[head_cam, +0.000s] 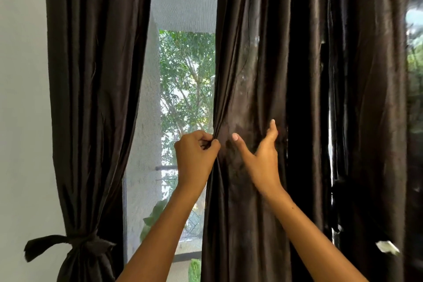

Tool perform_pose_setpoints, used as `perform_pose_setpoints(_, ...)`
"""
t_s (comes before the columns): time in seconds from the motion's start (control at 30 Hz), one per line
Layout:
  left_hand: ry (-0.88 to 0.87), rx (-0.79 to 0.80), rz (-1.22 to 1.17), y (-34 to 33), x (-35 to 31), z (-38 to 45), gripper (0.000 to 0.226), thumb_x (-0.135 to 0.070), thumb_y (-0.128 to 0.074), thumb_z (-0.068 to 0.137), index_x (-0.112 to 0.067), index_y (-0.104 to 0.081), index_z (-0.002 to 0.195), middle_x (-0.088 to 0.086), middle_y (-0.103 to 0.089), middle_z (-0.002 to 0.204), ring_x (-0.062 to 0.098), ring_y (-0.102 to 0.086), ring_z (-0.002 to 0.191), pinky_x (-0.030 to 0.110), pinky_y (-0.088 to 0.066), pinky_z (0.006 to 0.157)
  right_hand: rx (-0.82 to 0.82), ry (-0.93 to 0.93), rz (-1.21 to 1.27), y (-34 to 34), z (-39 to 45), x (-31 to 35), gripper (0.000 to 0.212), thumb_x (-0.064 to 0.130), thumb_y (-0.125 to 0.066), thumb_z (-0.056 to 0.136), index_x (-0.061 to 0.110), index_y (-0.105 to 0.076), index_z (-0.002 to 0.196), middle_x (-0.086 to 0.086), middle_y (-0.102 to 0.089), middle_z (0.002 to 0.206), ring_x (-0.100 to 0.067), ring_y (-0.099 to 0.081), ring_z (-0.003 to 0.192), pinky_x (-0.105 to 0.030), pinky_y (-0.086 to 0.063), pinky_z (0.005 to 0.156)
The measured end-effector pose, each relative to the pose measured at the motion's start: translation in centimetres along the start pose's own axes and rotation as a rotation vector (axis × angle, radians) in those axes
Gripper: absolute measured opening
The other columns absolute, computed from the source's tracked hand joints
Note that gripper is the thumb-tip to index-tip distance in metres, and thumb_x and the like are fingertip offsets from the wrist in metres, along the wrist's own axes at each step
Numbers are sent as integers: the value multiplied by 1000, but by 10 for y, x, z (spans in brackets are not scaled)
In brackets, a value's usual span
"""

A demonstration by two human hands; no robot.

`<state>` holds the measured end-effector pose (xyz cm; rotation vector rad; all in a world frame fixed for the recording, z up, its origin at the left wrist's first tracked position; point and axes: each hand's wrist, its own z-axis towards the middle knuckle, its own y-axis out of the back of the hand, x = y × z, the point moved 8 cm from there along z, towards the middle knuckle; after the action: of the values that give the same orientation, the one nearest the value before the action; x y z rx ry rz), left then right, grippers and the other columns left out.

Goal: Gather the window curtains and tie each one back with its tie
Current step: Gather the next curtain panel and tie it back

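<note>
Behind a mesh-screened window, the right curtain hangs loose; left hand fingers pinch its edge, right hand presses it, fingers spread.

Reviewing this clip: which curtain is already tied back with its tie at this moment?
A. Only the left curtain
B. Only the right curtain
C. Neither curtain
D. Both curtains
A: the left curtain is cinched low down by a knotted tie, while the right curtain hangs untied, its edge pinched by the left hand with the right hand spread open against the fabric.
</note>
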<state>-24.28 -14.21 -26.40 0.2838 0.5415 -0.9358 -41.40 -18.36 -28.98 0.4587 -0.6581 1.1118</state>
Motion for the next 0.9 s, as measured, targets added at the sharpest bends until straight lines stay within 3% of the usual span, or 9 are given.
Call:
perform_pose_setpoints(0.07,4,-1,-9,0,2,0,2,-5,-72,77,-4,-71,77,9,-70,69,18,-69,69,38,-58,74,68,-94,164,-7,4,-7,98,48,-68,81,23,-6,151,-10,-37,149,-17,-37,136,-28,-34,108)
perform_pose_setpoints(0.17,3,-5,-3,1,3,0,5,-6,-72,78,-2,-71,81,10,-71,73,19,-69,72,38,-57,75,65,-144,225,-10,6,-12,81,38,-75,78,21,-31,144,-7,-58,122,-13,-58,107,-30,-48,95)
perform_pose_setpoints(0.27,-17,-21,32,4,2,-1,7,-8,-71,80,-2,-72,84,8,-71,74,17,-69,73,37,-57,77,-177,86,51,7,-2,6,44,14,-80,75,12,-62,115,5,-63,92,-7,-61,78,-31,-54,77)
perform_pose_setpoints(0.33,-45,-21,46,3,0,-3,7,-9,-70,81,-3,-73,85,7,-72,75,17,-69,74,37,-56,78,-269,321,-90,9,-17,29,25,5,-77,75,12,-68,97,8,-61,86,-8,-59,69,-36,-54,67)
perform_pose_setpoints(0.4,-67,-8,37,0,-2,-6,5,-9,-70,83,-5,-73,83,5,-72,73,16,-69,73,37,-56,77,-205,438,-160,-4,-27,40,26,0,-71,77,13,-72,100,6,-62,90,-10,-61,73,-35,-54,66)
perform_pose_setpoints(0.6,-56,-1,-64,0,0,-15,15,-18,-66,88,-13,-72,76,-2,-69,65,10,-65,64,35,-54,68,9,457,-212,-26,-43,35,43,-2,-60,82,14,-65,122,2,-58,105,-11,-59,82,-21,-46,68)
perform_pose_setpoints(0.73,-18,6,-64,0,1,-11,23,-28,-76,79,-8,-70,69,1,-66,58,11,-64,58,31,-53,63,144,458,-231,-31,-53,29,35,9,-60,82,14,-68,115,7,-53,108,-8,-56,88,-33,-52,70)
perform_pose_setpoints(0.8,-6,0,-37,0,2,-7,16,-18,-79,76,-7,-69,70,3,-69,63,14,-67,63,33,-56,68,111,490,-277,-26,-52,31,28,19,-61,83,17,-71,109,4,-52,118,-11,-52,106,-36,-52,81)
perform_pose_setpoints(0.9,5,-13,-25,0,3,-6,8,-12,-77,77,-8,-70,74,2,-69,66,13,-68,66,32,-56,71,-125,468,-301,-3,-40,30,32,20,-67,85,20,-66,117,-12,-34,146,-26,-32,137,-42,-34,107)
